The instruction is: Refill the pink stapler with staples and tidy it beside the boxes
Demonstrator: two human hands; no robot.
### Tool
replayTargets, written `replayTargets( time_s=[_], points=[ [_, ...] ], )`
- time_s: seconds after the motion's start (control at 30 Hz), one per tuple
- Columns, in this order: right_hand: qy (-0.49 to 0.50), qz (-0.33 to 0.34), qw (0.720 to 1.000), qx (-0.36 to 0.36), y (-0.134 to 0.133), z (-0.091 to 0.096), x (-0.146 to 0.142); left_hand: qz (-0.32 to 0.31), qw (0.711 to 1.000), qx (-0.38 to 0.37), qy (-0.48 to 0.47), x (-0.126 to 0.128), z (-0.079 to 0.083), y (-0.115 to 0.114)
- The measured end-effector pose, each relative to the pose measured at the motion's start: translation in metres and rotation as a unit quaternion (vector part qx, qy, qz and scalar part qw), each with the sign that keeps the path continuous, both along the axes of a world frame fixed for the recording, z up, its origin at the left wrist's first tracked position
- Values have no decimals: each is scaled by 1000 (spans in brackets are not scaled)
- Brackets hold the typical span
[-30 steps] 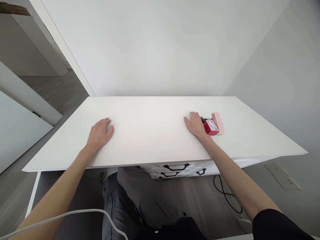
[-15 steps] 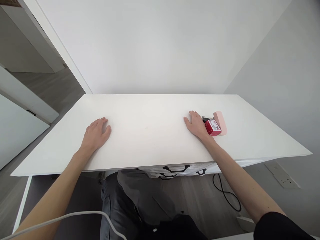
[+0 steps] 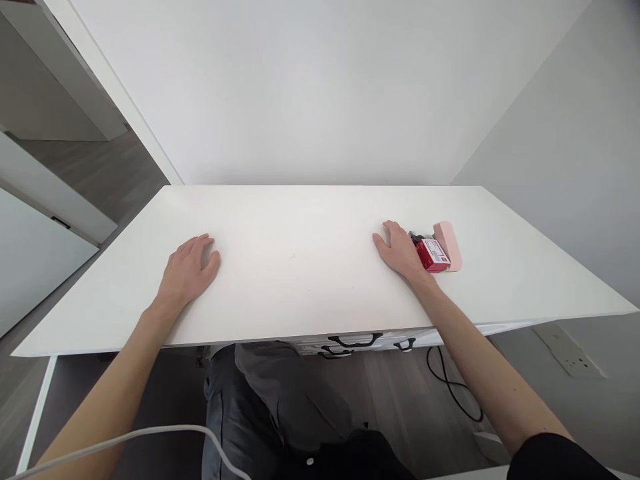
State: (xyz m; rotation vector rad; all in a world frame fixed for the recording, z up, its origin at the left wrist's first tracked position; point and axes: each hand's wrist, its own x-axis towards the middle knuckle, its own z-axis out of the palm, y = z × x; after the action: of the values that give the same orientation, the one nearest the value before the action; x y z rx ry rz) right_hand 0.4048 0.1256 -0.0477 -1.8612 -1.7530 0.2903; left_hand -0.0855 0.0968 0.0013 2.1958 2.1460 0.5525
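Note:
My left hand (image 3: 187,270) lies palm down on the left part of the white desk (image 3: 295,280), thumb apart from the fingers, holding nothing. On the right part, my right hand (image 3: 399,250) rests the same way, its thumb pointing away from the fingers. Just right of that hand sits a small red and white box (image 3: 433,256). A pink object (image 3: 450,245), shaped like an open case, stands against the box's right side. Behind the box, a small dark and silvery item (image 3: 416,236) shows in part; its kind is unclear.
A wall (image 3: 300,93) rises behind the desk, and another is at the right with a socket plate (image 3: 570,350). Drawers with black handles (image 3: 355,340) hang below the front edge. A white cable (image 3: 150,432) crosses the lower left. A black cable (image 3: 453,385) lies on the floor.
The view has shifted slightly, so the right hand, box and pink object appear a little farther right. Both hands stay resting on the desk.

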Motion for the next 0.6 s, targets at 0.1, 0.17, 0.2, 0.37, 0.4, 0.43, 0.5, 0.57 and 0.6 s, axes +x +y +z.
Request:
replayTargets(
  time_s=[0.1, 0.17, 0.2, 0.37, 0.4, 0.43, 0.5, 0.57, 0.6],
  points=[
    [-3, -3, 1000, -8, -3, 3, -4, 3, 1000, -4, 5, 3, 0, -3],
    [-7, 3, 1000, -16, -6, 6, -8, 1, 1000, -7, 12, 6, 0, -7],
    [-9, 10, 1000, -19, -7, 8, -10, 0, 1000, -8, 15, 9, 0, -9],
    [-26, 59, 998, -27, -10, 13, -19, 4, 999, -24, 25, 26, -4, -26],
    [-30, 70, 997, -28, -10, 13, -20, 7, 999, -28, 28, 30, -5, -30],
    [-34, 82, 996, -29, -11, 13, -22, 9, 999, -30, 31, 34, -6, -33],
    [-39, 105, 993, -30, -12, 14, -26, 10, 999, -27, 36, 40, -9, -38],
    [-38, 127, 991, -32, -13, 14, -32, 9, 999, -24, 37, 45, -12, -43],
    [-37, 137, 989, -32, -15, 15, -34, 8, 999, -23, 35, 46, -13, -44]
  ],
)
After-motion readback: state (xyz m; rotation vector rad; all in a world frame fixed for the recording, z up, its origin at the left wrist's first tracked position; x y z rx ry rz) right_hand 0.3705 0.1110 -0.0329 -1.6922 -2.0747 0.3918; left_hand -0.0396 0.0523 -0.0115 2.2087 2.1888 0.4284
